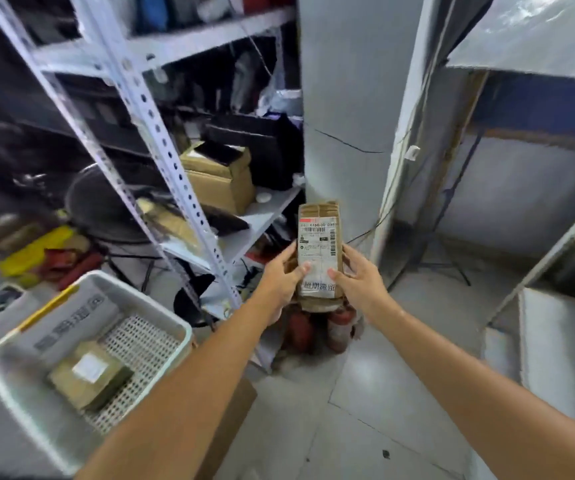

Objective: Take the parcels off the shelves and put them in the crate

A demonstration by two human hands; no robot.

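Observation:
I hold a small brown cardboard parcel [320, 237] with a white shipping label upright in front of me, above the floor. My left hand [280, 277] grips its left edge and my right hand [357, 277] grips its right edge, thumbs on the label. A white perforated plastic crate [170, 327] stands at the lower left. Inside it lie a brown labelled parcel [90, 377] and a grey mailer bag [71, 322]. More cardboard boxes [220, 176] sit on the metal shelf [265, 211] behind the parcel.
A slotted white shelf upright [161, 140] runs diagonally between crate and parcel. A grey pillar [344, 98] rises straight ahead. Red extinguishers [338, 329] stand on the floor under my hands. Another shelf unit [556, 244] stands at the right. Clutter and a fan [102, 209] lie left.

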